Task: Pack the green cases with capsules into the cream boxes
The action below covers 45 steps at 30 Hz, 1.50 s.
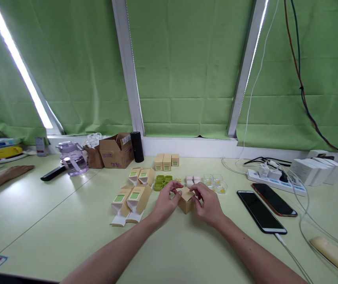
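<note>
A small tan cardboard box (185, 202) stands on the pale green table (68, 221) between my two hands. My left hand (166, 201) curls its fingers against the box's left side and top flap. My right hand (207, 204) pinches the box's right side with bent fingers. Just behind the box lie green lids (163, 182), small white pieces (192, 180) and clear plastic cups (216, 183). Flattened tan cartons with green labels (131, 199) lie to the left of my left hand.
Three closed tan boxes (167, 161) stand at the back. Two phones (267, 207), a power strip (275, 177) and white boxes (319, 169) are on the right. A water jug (72, 157), brown cartons (115, 152) and a black cylinder (137, 146) sit back left. Another person's hand (12, 173) rests far left.
</note>
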Motion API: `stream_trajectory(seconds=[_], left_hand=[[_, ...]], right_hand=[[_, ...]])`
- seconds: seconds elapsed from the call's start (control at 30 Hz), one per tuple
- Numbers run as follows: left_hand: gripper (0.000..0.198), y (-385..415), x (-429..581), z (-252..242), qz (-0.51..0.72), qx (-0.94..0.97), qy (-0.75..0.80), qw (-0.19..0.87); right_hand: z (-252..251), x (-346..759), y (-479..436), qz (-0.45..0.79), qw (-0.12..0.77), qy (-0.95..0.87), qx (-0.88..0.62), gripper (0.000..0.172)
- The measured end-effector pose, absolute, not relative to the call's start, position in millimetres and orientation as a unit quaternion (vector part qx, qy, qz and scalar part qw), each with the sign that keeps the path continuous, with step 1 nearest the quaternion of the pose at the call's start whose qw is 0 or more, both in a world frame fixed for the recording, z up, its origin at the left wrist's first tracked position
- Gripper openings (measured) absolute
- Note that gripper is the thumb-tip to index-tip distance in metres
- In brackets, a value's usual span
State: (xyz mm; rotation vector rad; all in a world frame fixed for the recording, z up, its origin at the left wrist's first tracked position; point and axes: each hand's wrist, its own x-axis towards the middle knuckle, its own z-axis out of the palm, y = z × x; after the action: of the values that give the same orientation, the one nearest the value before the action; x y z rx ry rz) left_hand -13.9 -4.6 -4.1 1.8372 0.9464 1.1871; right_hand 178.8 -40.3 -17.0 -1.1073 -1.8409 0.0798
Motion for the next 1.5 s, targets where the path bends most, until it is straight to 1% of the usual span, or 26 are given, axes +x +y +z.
stream_trajectory(seconds=[0.1, 0.27, 0.4, 0.53, 0.73, 0.9, 1.3, 1.5], left_hand=[[0.018, -2.7, -13.9, -5.1, 0.472, 0.706, 0.379, 0.368], [0.019, -5.0, -13.3, -3.8, 0.480, 0.703, 0.363, 0.380], [0.031, -8.5, -12.4, -4.0, 0.472, 0.694, 0.321, 0.439], [0.037, -10.4, -11.9, -5.2, 0.456, 0.688, 0.294, 0.481], [0.031, -9.4, -13.5, -3.1, 0.463, 0.692, 0.323, 0.449], [0.024, -7.7, -13.3, -2.1, 0.478, 0.694, 0.344, 0.414], [0.024, -8.5, -11.6, -1.7, 0.491, 0.689, 0.355, 0.397], [0.025, -7.7, -11.3, -2.4, 0.487, 0.691, 0.357, 0.398]], right_hand=[[-17.8, 181.3, -37.1, 0.027, 0.493, -0.729, -0.474, 0.028], [-14.5, 179.9, -42.1, 0.019, 0.505, -0.742, -0.440, 0.021], [-13.6, 176.3, -47.5, -0.005, 0.470, -0.779, -0.414, 0.016], [-15.8, 175.7, -48.0, -0.024, 0.426, -0.803, -0.416, 0.021], [-17.2, 179.9, -43.7, -0.033, 0.420, -0.794, -0.438, 0.030], [-19.7, 183.4, -38.1, -0.036, 0.426, -0.774, -0.468, 0.029], [-25.7, 186.1, -33.1, -0.056, 0.413, -0.766, -0.489, 0.029], [-25.3, 185.7, -30.7, -0.030, 0.406, -0.764, -0.501, 0.031]])
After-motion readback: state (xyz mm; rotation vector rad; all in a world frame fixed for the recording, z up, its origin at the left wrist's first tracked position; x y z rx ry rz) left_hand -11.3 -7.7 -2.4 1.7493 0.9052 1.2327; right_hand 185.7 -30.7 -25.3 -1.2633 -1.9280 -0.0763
